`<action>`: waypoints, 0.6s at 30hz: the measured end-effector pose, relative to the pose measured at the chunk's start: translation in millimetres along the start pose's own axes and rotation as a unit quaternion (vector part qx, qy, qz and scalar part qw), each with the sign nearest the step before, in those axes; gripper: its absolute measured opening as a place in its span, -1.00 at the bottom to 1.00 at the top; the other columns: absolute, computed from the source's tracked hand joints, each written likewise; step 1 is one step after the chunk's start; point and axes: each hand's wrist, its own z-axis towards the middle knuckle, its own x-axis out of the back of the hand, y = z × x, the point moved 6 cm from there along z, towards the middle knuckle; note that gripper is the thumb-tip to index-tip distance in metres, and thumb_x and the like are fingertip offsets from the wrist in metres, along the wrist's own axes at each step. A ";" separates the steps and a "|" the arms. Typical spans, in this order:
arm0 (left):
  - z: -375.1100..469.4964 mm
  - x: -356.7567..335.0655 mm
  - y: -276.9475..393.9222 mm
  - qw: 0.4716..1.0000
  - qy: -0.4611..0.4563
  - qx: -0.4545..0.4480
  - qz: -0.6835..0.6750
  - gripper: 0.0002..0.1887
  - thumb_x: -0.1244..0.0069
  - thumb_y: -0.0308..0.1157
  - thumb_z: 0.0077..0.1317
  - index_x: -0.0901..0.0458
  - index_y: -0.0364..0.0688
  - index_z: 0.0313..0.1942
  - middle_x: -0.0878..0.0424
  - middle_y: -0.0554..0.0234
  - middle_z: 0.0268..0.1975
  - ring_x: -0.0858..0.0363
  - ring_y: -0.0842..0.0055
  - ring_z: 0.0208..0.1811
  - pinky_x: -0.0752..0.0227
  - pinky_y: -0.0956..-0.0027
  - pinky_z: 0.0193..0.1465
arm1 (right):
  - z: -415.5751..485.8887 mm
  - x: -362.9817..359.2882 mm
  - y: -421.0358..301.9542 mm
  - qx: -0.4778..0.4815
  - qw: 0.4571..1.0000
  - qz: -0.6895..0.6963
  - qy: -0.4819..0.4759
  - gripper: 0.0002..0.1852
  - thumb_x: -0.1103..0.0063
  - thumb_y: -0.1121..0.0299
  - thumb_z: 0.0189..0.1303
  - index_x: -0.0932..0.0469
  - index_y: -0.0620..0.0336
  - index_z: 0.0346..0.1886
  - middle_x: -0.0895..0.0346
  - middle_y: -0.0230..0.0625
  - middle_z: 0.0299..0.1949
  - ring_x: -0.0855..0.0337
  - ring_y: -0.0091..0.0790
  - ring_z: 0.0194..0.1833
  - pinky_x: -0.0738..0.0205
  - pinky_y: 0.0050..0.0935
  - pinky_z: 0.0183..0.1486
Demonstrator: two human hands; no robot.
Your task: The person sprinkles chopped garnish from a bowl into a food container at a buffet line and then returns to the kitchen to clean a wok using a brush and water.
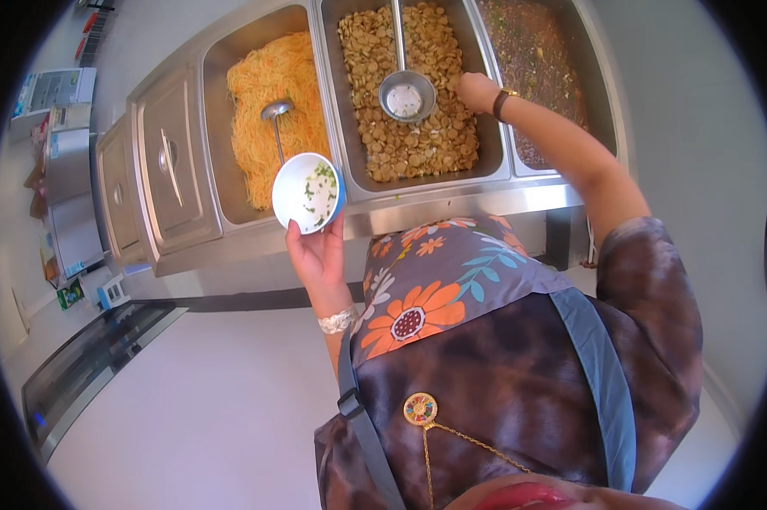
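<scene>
My left hand (320,255) holds a small bowl (292,191), white inside and blue outside, in front of the steel food counter. Chopped green onion clings to its inner side, and the bowl is tilted. Over the right part of the middle steel pan (490,156) is my right hand (478,94), its fingers curled downward; whether anything is in them is hidden. Round, brownish slices of food (415,156) fill that pan. A steel dipper (408,95) with a long handle rests on the slices, with a few small bits inside it.
Left of it, a pan holds orange-yellow shreds (262,70) and a steel ladle (277,109). The right pan holds a dark reddish-brown dish (540,70) with green bits. Steel lids (192,185) cover the far-left pans. A glass-topped case (96,363) stands at lower left.
</scene>
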 end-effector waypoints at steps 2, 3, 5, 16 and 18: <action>-5.0 3.5 -0.3 1.000 0.003 0.007 -0.002 -0.41 0.06 -0.26 0.18 -0.15 -0.21 0.19 -0.26 0.00 0.19 -0.23 0.17 0.21 -0.24 0.05 0.21 | -17.9 -5.5 -15.3 0.069 0.994 -0.079 0.028 -0.75 0.06 0.34 0.10 -0.56 0.28 -0.55 -0.53 -0.11 -0.56 -0.58 -0.09 -0.41 -0.48 -0.31 -0.35; -5.5 2.3 -1.1 1.000 -0.001 0.009 -0.005 -0.42 0.06 -0.26 0.18 -0.15 -0.21 0.19 -0.26 0.00 0.18 -0.23 0.18 0.21 -0.24 0.05 0.21 | -20.1 -13.1 -22.3 0.086 0.993 -0.063 0.040 -0.77 0.06 0.37 0.09 -0.56 0.29 -0.52 -0.54 -0.09 -0.52 -0.58 -0.10 -0.37 -0.48 -0.31 -0.31; -4.0 2.0 -4.8 1.000 0.006 0.022 -0.007 -0.42 0.05 -0.27 0.18 -0.15 -0.21 0.19 -0.26 0.01 0.18 -0.23 0.18 0.21 -0.22 0.04 0.22 | -22.5 -38.4 -37.5 0.120 0.990 -0.030 0.064 -0.80 0.05 0.41 0.07 -0.56 0.31 -0.46 -0.54 -0.04 -0.43 -0.57 -0.10 -0.29 -0.47 -0.30 -0.24; -7.4 11.8 -0.4 1.000 0.013 0.001 -0.006 -0.40 0.03 -0.25 0.16 -0.15 -0.20 0.19 -0.27 0.04 0.18 -0.24 0.17 0.20 -0.21 0.03 0.23 | -93.0 -55.9 -201.5 0.279 0.913 0.298 0.008 -0.83 -0.09 0.31 0.00 -0.56 0.20 -0.44 -0.54 -0.18 -0.51 -0.54 -0.20 -0.43 -0.41 -0.27 -0.32; -11.2 16.0 0.9 1.000 0.011 0.003 -0.010 -0.41 0.04 -0.25 0.17 -0.15 -0.20 0.19 -0.27 0.04 0.18 -0.24 0.17 0.20 -0.20 0.03 0.23 | -103.4 -49.5 -207.5 0.331 0.914 0.232 0.046 -0.87 -0.05 0.35 0.00 -0.53 0.18 -0.42 -0.52 -0.21 -0.47 -0.54 -0.19 -0.37 -0.42 -0.25 -0.31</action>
